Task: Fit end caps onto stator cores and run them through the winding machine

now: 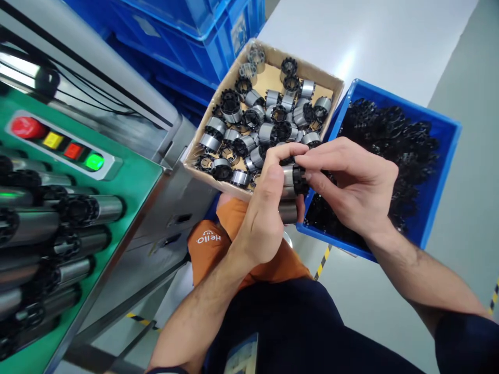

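Head view: your left hand [259,221] grips a silver cylinder [287,181]; your right hand [356,182] pinches its black end [299,179]. Beyond sits a carton [216,182].

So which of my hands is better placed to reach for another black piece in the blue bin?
Your right hand, I'd judge: it's over the blue bin of black pieces, with its fingertips at the black end of a silver cylinder. Your left hand is farther off, holding that cylinder.

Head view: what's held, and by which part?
The left hand holds two metal cylinders by their sides; the right hand touches the upper one's black end.
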A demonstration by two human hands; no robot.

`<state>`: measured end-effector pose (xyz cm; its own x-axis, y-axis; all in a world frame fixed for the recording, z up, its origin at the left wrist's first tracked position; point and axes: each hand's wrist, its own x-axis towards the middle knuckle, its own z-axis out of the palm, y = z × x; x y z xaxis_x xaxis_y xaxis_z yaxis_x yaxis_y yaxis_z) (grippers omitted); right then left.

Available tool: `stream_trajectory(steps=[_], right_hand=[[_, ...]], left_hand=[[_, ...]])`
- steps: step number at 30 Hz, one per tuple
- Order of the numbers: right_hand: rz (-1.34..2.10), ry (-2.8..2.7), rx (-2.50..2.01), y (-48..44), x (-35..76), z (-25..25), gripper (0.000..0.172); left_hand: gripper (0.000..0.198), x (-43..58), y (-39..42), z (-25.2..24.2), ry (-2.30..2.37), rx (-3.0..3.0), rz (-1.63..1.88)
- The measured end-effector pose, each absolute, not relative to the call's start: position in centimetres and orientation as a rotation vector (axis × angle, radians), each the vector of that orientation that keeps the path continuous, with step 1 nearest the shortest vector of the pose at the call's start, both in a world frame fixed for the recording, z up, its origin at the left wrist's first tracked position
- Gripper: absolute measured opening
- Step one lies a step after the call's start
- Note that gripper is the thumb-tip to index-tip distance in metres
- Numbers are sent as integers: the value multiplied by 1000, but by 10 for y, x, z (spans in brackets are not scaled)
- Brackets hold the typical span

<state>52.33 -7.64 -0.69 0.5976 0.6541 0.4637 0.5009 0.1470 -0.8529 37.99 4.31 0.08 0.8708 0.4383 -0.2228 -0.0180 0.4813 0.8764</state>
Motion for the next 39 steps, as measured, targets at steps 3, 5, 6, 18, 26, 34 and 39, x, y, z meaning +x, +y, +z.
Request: stream_trajectory(steps=[3, 5, 6, 18, 26, 34, 39], right_hand=[[137, -1016, -1509, -78, 520, -13, 29], [136, -1013, -1514, -79, 519, -15, 29], [137, -1011, -1508, -79, 519, -16, 30], [301, -915, -1467, -93, 523, -8, 26], [433, -917, -1395, -101, 541, 1, 40], [384, -831, -1454, -100, 531, -6, 30], [328, -911, -1408, -95, 529, -5, 20]], left_hand=[[47, 380, 41, -1, 483, 1027, 297], [47, 382, 39, -3, 486, 1031, 303], [47, 382, 38, -3, 486, 1041, 306], [56, 382, 38, 6, 461, 1132, 211], [55, 393, 52, -9, 677, 1127, 644], [51, 387, 42, -3, 554, 1059, 462], [49, 388, 34, -1, 477, 1028, 399]])
